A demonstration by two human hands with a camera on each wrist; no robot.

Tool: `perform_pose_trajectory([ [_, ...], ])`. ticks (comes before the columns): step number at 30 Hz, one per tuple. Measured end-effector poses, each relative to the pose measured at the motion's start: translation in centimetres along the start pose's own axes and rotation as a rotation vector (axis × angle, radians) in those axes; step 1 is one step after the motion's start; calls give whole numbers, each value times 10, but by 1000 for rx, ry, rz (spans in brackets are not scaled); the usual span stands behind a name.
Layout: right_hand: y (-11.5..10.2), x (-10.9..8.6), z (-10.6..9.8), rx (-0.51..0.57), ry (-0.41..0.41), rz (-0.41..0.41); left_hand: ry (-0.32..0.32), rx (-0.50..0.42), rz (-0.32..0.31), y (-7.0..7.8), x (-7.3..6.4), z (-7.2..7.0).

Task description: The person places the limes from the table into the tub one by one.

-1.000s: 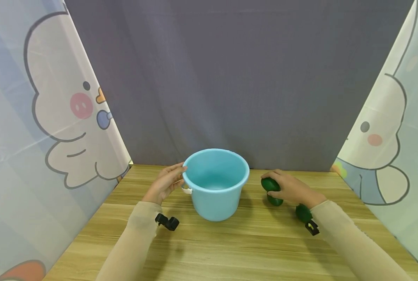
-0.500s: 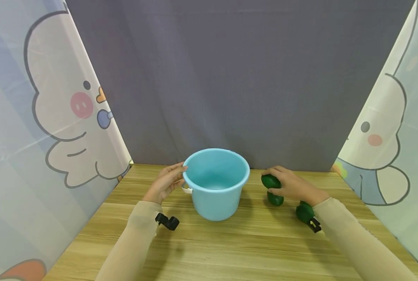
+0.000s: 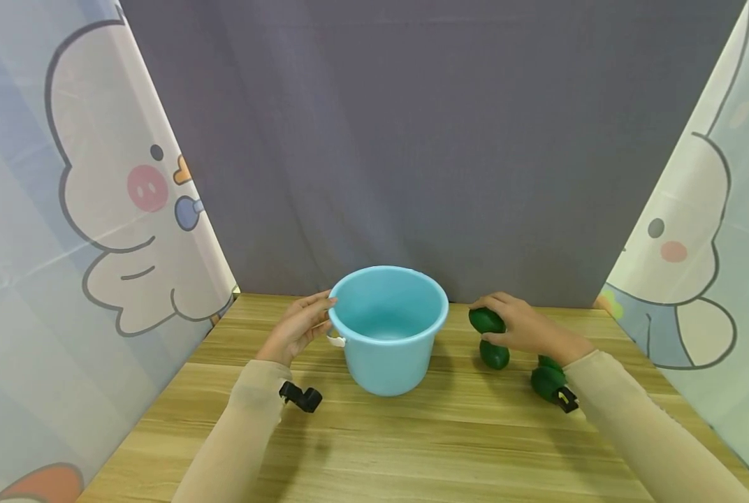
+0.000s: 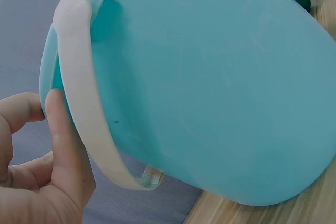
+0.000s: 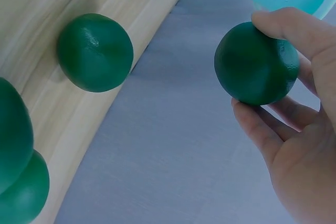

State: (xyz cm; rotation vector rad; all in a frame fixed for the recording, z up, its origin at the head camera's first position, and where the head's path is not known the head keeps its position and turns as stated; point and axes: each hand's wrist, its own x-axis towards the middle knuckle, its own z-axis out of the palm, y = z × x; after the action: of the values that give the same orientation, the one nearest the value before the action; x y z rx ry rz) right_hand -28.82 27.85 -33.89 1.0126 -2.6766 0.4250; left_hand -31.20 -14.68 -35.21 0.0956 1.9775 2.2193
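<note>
A light blue plastic bucket (image 3: 387, 367) stands upright on the wooden table, its white handle (image 4: 86, 87) hanging at the left side. My left hand (image 3: 295, 330) pinches the bucket's left rim between thumb and fingers. To the bucket's right, my right hand (image 3: 522, 327) holds a dark green, egg-shaped fruit (image 5: 254, 64) between thumb and fingertips, raised off the table. A second dark green fruit (image 3: 495, 355) lies on the table just below it in the head view. Two more green fruits, one (image 3: 546, 384) in front of the other (image 3: 548, 362), lie by my right wrist, partly covered by the sleeve.
Behind the table (image 3: 374, 447) hangs a grey curtain (image 3: 387, 140). Cartoon-printed cloths flank it on the left (image 3: 16, 279) and right (image 3: 682, 272). A black wrist mount (image 3: 301, 397) sticks out from the left sleeve.
My right hand has risen slightly with the green fruit, and more of the fruits below it and beside the wrist shows. My left hand stays at the bucket rim.
</note>
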Motion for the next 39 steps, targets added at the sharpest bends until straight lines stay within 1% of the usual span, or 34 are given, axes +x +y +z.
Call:
perform_pose_trajectory([
  [12,-4,5,-8,3,1,-8,-1,-3,2,0,1,0],
  [21,-5,12,-16,-27,6,-18,7,-12,-4,1,0,1],
  [28,-6,14,-20,-43,-8,-19,-6,-8,2,1,0,-2],
  [35,-8,16,-23,-54,-10,-15,-1,-24,-8,1,0,-1],
  [39,-9,17,-24,-53,-7,-17,-7,-16,-8,2,-1,-1],
])
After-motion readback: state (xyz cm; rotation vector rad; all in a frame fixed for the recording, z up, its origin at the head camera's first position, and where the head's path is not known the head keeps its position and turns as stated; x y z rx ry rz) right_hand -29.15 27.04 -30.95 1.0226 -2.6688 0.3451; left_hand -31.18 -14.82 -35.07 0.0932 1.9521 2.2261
